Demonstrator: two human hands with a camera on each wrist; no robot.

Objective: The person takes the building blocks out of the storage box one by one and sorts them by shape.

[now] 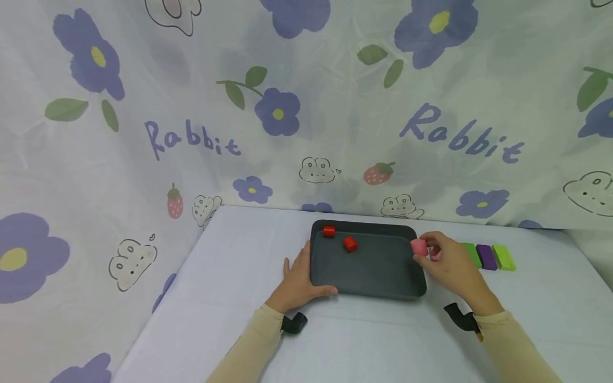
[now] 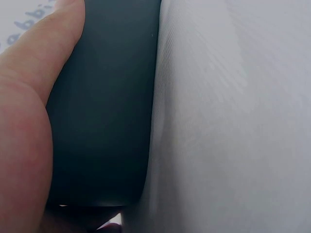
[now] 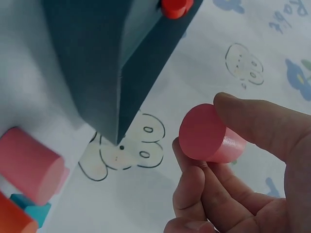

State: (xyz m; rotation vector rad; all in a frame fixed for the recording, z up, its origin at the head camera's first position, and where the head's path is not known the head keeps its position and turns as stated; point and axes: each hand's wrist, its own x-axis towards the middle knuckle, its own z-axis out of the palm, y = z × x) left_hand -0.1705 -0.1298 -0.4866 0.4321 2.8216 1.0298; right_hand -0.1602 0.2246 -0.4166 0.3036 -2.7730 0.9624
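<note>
A dark grey tray [image 1: 373, 268] lies on the white table, with two red cylinders [image 1: 329, 231] in its far left part. My left hand [image 1: 299, 282] rests against the tray's near left corner, fingers along the left side and thumb at the front edge. By the tray's right edge, my right hand [image 1: 450, 266] pinches a pink cylinder [image 3: 211, 133] between thumb and fingers. Its flat round end shows in the right wrist view. A second pink cylinder [image 3: 31, 165] lies outside the tray, partly hidden by the right hand in the head view.
Right of the right hand stand a green block [image 1: 471, 254], a purple block [image 1: 487, 257] and a lime block [image 1: 504, 257]. An orange block [image 3: 14, 216] and a teal block [image 3: 36, 211] show in the right wrist view. A patterned curtain [image 1: 325, 133] hangs behind the table.
</note>
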